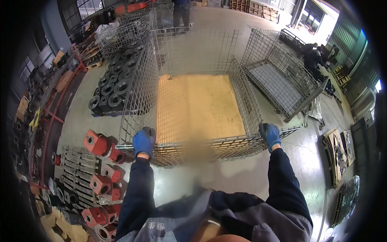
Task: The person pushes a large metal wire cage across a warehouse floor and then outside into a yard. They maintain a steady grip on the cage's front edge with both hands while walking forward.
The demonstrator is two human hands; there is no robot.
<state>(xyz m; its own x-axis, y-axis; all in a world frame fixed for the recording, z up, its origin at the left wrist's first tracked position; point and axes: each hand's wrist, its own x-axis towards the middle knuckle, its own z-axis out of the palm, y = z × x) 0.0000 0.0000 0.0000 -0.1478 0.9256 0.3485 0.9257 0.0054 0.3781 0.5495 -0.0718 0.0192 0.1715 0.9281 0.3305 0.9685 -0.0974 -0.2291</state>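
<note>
A large wire-mesh cage (pixel 248 101) of grey metal stands on the smooth floor directly before the person; its walls are square grids of thin wire, and its bottom is covered by a flat, tan, nearly rectangular sheet (pixel 197 107) with some small dark stains. The near side has a front panel (pixel 234 147) of the same mesh, whose straight, shiny upper edge goes beyond both side walls. The left hand (pixel 144 141), in a blue glove, is closed around this edge near the left corner; the right hand (pixel 271 135), gloved also in blue, is closed on it near the right corner. A blurred spot covers the middle of the panel. To the left lie thick, black, ring-shaped parts (pixel 117 86) in a pile, and nearer, red blocky castings (pixel 96 143) with round holes, beside a rough slatted wooden pallet (pixel 78 171).
</note>
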